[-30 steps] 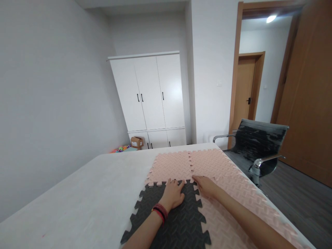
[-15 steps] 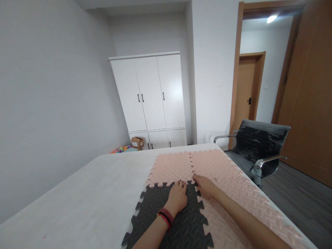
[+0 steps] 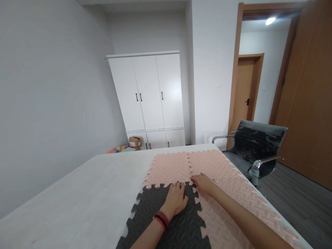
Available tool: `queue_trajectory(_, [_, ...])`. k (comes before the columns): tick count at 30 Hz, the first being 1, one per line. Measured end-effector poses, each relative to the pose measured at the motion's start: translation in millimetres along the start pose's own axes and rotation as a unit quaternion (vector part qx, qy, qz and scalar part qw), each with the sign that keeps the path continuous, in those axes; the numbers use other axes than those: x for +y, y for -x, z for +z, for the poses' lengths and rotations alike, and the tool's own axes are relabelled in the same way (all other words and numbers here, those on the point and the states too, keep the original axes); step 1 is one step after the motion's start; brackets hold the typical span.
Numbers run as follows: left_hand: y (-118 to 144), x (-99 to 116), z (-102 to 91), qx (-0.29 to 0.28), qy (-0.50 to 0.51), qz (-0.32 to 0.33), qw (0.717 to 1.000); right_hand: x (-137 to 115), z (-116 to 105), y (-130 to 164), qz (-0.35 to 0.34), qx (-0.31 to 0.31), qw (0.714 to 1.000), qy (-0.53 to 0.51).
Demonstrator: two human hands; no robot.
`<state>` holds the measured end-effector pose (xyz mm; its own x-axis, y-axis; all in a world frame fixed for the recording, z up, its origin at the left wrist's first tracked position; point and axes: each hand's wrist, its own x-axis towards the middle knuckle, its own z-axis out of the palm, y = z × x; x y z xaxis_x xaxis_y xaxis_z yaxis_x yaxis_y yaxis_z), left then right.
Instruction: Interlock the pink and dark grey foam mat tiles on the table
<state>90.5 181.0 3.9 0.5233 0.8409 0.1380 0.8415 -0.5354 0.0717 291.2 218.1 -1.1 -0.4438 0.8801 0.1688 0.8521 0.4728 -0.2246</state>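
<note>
Black interlocking foam tile (image 3: 150,209), tread-textured, toothed edges, lay flat under left hand (image 3: 176,200). Pink foam tiles (image 3: 168,167), similar tread, lay flat ahead of it and under right hand (image 3: 204,184), teeth meeting the black one's.

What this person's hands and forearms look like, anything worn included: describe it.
The left hand and right hand wear no gloves; no sleeves show on the slender left forearm or right forearm. Around the left wrist sit a dark-red band and a thinner bright-red cord. No bracelet shows on the right.
</note>
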Motion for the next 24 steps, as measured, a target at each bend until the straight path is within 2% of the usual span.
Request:
queue_trajectory(6, [-1,2,1.3,-0.005,0.004,-0.012,1.000,-3,4,0,0.007,0.004,1.000,0.008])
queue_trajectory(13, [0,3,3.0,-0.009,0.010,-0.025,1.000,19,-4,-16,0.029,0.013,0.999,-0.021])
queue_trajectory(20, [2,1,4.3,-0.008,0.012,-0.024,1.000,15,14,-27,0.049,0.020,0.999,0.009])
queue_trajectory(24, [1,0,2.6,-0.008,0.014,-0.022,1.000,10,17,-31,0.057,0.021,0.998,0.030])
